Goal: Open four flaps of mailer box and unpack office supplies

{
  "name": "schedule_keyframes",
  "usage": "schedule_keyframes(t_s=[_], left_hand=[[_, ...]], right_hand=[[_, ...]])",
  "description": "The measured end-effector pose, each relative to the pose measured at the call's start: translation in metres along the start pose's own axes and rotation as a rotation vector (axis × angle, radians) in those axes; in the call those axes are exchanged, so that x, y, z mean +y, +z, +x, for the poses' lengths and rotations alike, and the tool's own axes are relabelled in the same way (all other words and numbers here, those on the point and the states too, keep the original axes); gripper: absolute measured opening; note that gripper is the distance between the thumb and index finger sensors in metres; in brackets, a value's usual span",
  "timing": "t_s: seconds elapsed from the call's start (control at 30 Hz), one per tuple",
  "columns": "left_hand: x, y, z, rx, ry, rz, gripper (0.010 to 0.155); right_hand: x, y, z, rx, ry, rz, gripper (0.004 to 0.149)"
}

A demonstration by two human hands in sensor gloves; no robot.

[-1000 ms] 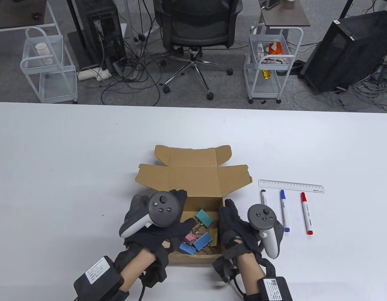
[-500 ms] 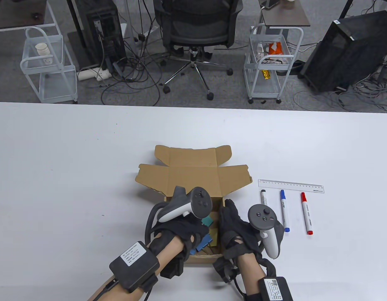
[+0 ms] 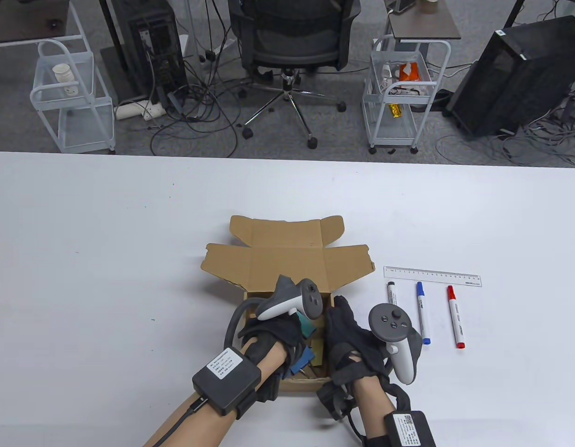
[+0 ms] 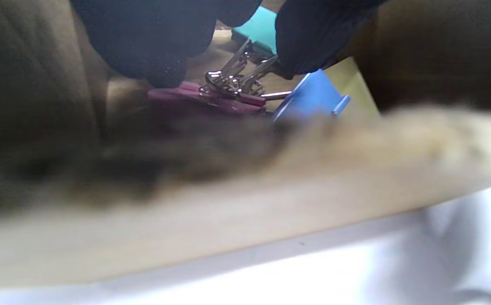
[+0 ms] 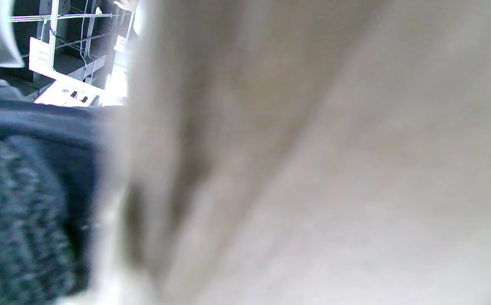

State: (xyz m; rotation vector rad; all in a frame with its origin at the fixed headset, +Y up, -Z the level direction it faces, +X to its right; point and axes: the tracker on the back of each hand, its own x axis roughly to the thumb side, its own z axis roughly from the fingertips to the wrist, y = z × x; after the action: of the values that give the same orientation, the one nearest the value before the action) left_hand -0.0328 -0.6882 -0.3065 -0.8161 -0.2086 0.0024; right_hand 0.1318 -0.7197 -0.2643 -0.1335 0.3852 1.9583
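Observation:
The brown mailer box point(image 3: 287, 260) stands open in the middle of the table, its flaps spread toward the far side. Coloured binder clips lie inside. My left hand point(image 3: 287, 335) reaches into the box. In the left wrist view two fingertips point(image 4: 160, 63) pinch a pink binder clip point(image 4: 194, 99) by its wire handles, next to a blue clip point(image 4: 309, 97) and a teal clip point(image 4: 258, 29). My right hand point(image 3: 345, 335) rests on the box's right wall with its fingers stretched along it. The right wrist view shows only blurred cardboard point(image 5: 313, 148).
A clear ruler point(image 3: 431, 276) lies right of the box. Below it lie three markers with black point(image 3: 391, 293), blue point(image 3: 423, 313) and red point(image 3: 456, 316) caps. Office chair, carts and cables stand beyond the table's far edge.
My left hand has swung from the box's left wall down into the box and onto the clips. The right hand and the box have not moved.

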Motion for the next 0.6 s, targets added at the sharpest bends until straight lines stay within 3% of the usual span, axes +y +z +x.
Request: schedule_keyframes(t_s=[0.47, 0.6], left_hand=[[-0.011, -0.02, 0.009, 0.146, -0.16, -0.101, 0.076], [-0.013, -0.02, 0.011, 0.14, -0.162, -0.108, 0.069]], right_hand=[[0.0, 0.0, 0.0, 0.0, 0.004, -0.004, 0.065], [0.0, 0.0, 0.0, 0.001, 0.004, -0.003, 0.065]])
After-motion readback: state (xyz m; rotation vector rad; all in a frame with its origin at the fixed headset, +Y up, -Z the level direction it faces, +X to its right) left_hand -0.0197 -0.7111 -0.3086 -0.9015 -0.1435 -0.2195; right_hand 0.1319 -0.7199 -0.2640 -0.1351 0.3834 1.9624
